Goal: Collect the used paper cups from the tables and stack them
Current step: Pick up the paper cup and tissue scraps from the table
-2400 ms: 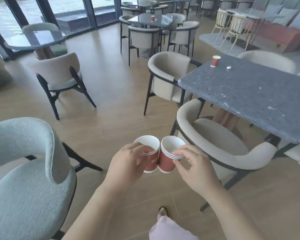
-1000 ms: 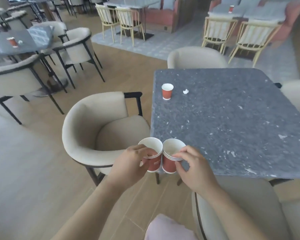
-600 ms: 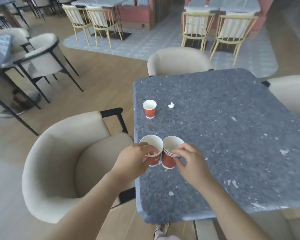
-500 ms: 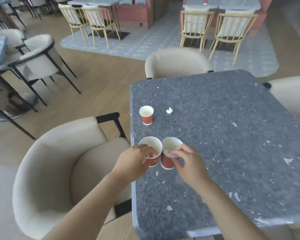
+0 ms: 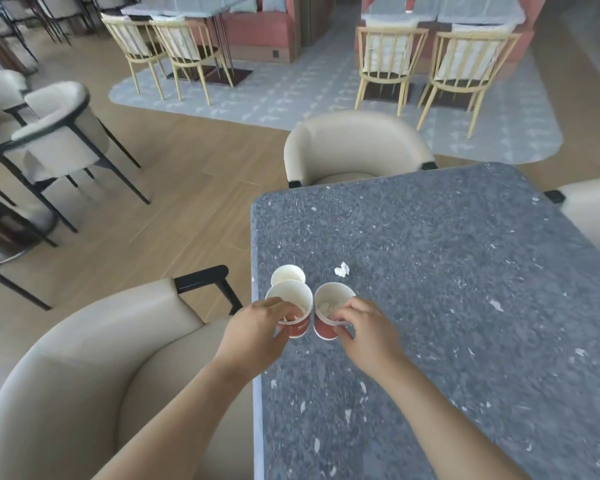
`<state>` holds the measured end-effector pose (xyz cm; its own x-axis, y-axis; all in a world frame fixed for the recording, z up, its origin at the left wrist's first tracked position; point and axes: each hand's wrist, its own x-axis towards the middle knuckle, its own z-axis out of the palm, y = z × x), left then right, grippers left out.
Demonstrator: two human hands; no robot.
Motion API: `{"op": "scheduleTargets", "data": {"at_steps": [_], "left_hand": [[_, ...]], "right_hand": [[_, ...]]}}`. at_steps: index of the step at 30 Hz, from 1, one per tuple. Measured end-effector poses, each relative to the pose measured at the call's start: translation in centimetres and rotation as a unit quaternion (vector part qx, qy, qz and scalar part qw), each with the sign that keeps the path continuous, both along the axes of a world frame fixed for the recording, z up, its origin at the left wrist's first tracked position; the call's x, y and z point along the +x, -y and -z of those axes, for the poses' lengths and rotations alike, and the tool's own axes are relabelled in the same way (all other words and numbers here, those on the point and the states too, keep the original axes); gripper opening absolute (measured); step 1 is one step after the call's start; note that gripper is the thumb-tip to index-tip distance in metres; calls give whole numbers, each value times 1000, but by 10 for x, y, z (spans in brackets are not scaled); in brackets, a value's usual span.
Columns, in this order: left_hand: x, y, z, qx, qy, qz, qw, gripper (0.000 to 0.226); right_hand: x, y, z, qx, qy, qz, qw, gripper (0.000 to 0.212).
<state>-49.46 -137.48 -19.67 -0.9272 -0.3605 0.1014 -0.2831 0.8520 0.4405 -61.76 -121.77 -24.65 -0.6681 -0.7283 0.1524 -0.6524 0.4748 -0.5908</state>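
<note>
Surface [image 5: 447, 289] below both hands. Left hand [image 5: 257, 332] grips single red cup [image 5: 293, 306], fingers curled round rim. Right hand [image 5: 368, 332] pinches cup stack [image 5: 326, 327] just beside it. On surface just beyond left hand, third cup [image 5: 287, 274]; paper scrap [image 5: 342, 270] beyond right hand.

Soft even daylight, slight blur — wide-angle edge warp
</note>
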Motion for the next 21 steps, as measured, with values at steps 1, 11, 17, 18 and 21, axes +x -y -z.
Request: {"op": "scheduleTargets", "data": {"at_steps": [1,11,17,18,21], "left_hand": [[-5,6,3,-4,-3,-3,1000,25],[-48,51,18,-10,-51,2,999,27],[-63,65,38,-30,-29,-1,999,25],[-66,67,42,-35,-26,-1,999,25],[-76,70,49,-36,-4,4,999,27]], "right_hand": [[-4,6,4,13,4,-3,1000,14],[-38,45,38,50,26,10,998,17],[-44,53,50,100,31,3,994,16],[-44,53,52,106,30,-1,994,18],[-46,51,56,98,27,-14,995,20]]}}
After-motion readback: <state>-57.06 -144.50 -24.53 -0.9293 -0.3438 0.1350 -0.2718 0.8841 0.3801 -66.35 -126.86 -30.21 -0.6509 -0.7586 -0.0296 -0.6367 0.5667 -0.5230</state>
